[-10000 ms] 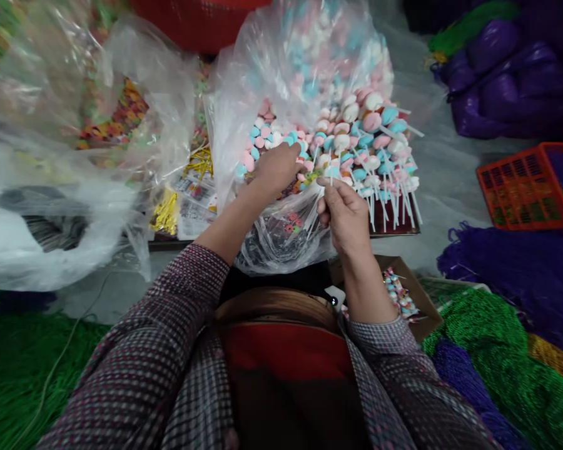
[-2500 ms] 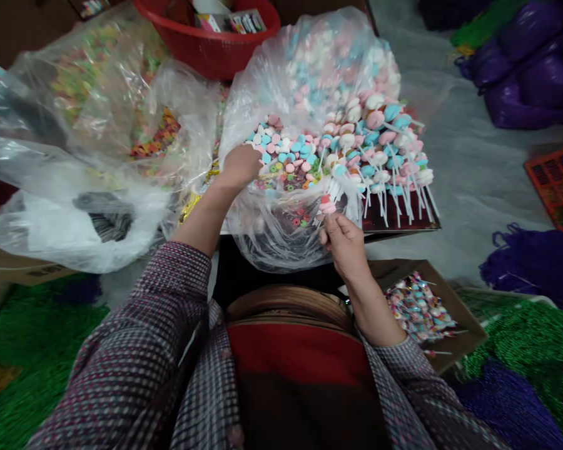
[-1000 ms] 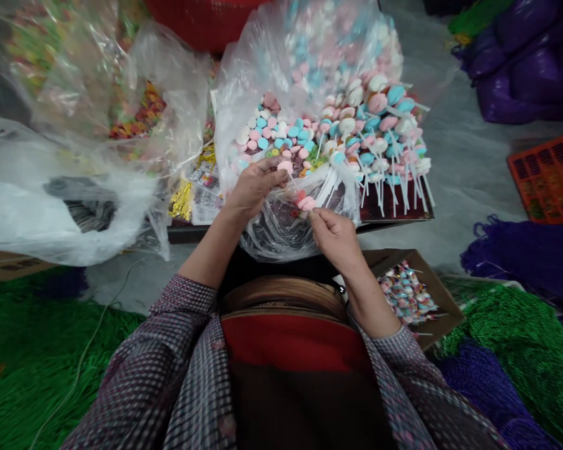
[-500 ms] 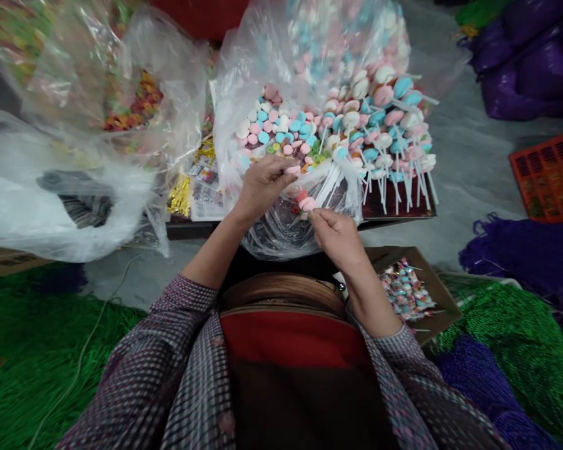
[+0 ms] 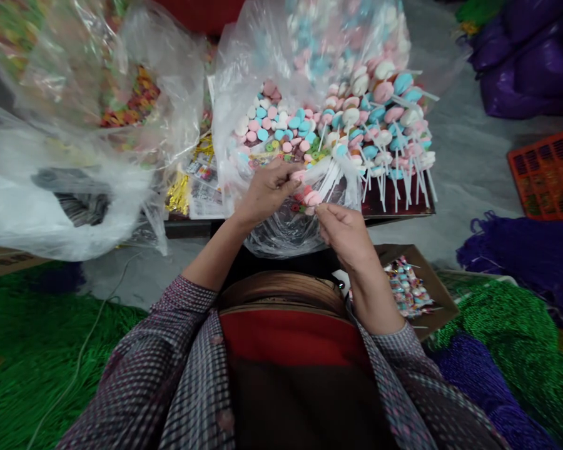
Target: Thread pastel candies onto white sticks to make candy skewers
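My left hand (image 5: 273,189) is closed, with a pink candy (image 5: 298,177) pinched between thumb and fingertips. Just below and to the right, my right hand (image 5: 341,226) pinches the lower end of a candy skewer (image 5: 312,198) that carries pink and red pieces; its stick is mostly hidden by the fingers. The pink candy sits close to the skewer's upper end, and I cannot tell whether they touch. Beyond both hands lie loose pink, white and blue candies (image 5: 272,119), green and yellow ring candies (image 5: 274,147), and a bundle of white sticks (image 5: 331,178).
Finished candy skewers (image 5: 394,131) are piled on the table's right end. Clear bags of candy (image 5: 145,100) stand at left, beside gold ties (image 5: 178,195). A cardboard box (image 5: 443,306) of wrapped skewers is below right. An orange crate (image 5: 547,175) and green strands (image 5: 511,319) lie on the floor.
My left hand has moved slightly right with the pink candy, closer to the skewer. My right hand has shifted a little right, still pinching the skewer.
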The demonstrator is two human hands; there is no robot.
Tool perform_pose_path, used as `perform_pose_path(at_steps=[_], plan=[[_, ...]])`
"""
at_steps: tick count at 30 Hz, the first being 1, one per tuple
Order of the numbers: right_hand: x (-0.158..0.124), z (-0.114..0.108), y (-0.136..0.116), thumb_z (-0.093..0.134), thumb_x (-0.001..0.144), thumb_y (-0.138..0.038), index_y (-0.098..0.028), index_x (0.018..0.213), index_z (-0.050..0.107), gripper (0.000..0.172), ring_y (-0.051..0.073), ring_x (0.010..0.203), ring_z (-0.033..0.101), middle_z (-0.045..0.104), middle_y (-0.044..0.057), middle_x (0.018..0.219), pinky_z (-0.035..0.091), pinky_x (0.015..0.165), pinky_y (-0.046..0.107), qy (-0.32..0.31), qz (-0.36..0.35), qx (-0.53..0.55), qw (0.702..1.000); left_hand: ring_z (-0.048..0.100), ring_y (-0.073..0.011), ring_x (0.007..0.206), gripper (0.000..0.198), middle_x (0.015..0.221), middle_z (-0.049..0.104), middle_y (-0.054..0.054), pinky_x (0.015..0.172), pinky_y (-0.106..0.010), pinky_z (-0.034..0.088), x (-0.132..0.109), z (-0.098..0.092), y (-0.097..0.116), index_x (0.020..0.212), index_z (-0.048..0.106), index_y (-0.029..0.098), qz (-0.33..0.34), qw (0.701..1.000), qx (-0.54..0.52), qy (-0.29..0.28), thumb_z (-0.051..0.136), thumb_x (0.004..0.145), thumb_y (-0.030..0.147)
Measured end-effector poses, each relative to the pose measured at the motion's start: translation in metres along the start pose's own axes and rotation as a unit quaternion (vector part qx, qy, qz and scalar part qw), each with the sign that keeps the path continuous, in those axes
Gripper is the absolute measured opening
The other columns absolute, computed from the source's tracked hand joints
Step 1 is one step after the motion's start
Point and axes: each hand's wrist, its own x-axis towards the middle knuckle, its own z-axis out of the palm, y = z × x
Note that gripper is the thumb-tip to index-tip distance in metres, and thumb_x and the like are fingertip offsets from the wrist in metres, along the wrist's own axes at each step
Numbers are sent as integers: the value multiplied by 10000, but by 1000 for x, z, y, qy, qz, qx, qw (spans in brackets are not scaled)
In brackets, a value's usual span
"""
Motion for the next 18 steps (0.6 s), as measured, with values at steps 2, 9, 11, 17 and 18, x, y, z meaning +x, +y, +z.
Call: perform_pose_path(at_steps=[2,9,11,17,18], plan=[[5,5,6,668,876,-669,-207,771,682,474,96,453,323,329,-90,469,215,477,248,7,-19,-4,1000,682,-169,992,303,1041,769,-23,928,-323,549,0,1,3,1267,766,254,2,1000,8,5,632,1029,385],[17,17,25,633,873,-753,-242,631,505,579,102,475,340,388,-71,467,227,481,259,54,-40,6,998,682,-190,1047,370,1092,765,-49,964,-356,553,-9,18,15,1254,754,246,48,998,16,-32,531,975,149],[17,13,27,637,877,-757,-238,639,528,581,108,490,360,445,-56,478,234,483,261,51,-42,-6,998,686,-191,1071,413,1120,769,-46,971,-361,556,-12,20,19,1274,744,264,59,997,4,-43,524,955,123],[16,-7,23,691,829,-786,-230,808,649,558,89,456,308,489,-69,539,210,462,262,86,-28,57,994,707,-186,1008,345,1125,786,-27,946,-360,562,13,-13,2,1267,748,296,-11,999,-8,49,504,1029,243],[16,-8,22,701,816,-791,-229,838,661,564,86,449,298,485,-74,539,203,457,262,92,-23,71,993,706,-204,1019,307,1074,788,-36,959,-373,556,23,-19,-8,1184,776,274,-21,997,11,73,512,1026,262]])
